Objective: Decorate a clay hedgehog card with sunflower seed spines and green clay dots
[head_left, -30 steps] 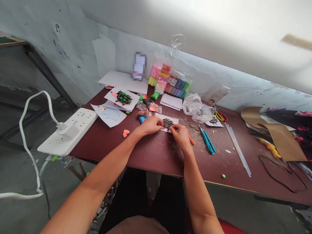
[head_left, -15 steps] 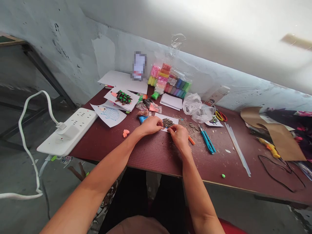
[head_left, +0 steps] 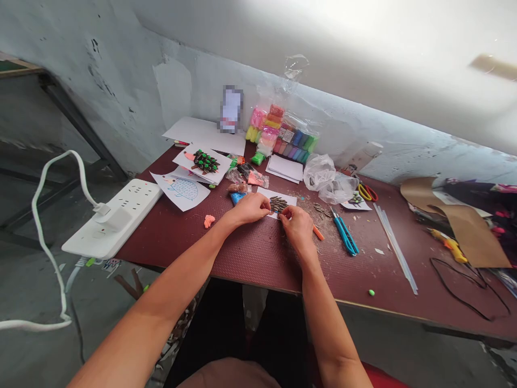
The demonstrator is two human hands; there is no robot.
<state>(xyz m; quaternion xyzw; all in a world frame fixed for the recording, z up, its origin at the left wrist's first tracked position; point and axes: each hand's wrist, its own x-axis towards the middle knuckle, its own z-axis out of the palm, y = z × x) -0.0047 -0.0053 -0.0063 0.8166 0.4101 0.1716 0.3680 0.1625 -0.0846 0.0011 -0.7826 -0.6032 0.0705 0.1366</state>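
Observation:
A small white paper card [head_left: 290, 200] lies before me, with a cluster of dark, seed-like pieces [head_left: 278, 203] on it. My left hand [head_left: 252, 208] rests over the card's left side, thumb and fingers pinched together at the cluster's edge. From the right, my right hand [head_left: 298, 225] reaches the card's near edge with its fingertips closed in a pinch. What sits between the fingers of either hand is too small to make out. Loose seed-like pieces [head_left: 322, 210] lie right of the card. An orange stick-like item [head_left: 318, 233] is beside my right hand.
A teal box cutter [head_left: 344, 231], clear sticks [head_left: 396, 248], scissors [head_left: 367, 192] and a yellow glue gun [head_left: 448, 245] lie to the right. Leftward are pink clay [head_left: 209, 221], hedgehog pictures [head_left: 180, 188] and a power strip [head_left: 109, 221]. Clay packs [head_left: 278, 134] stand behind.
The view has shifted very slightly. Both hands stay at the card in nearly the same pose.

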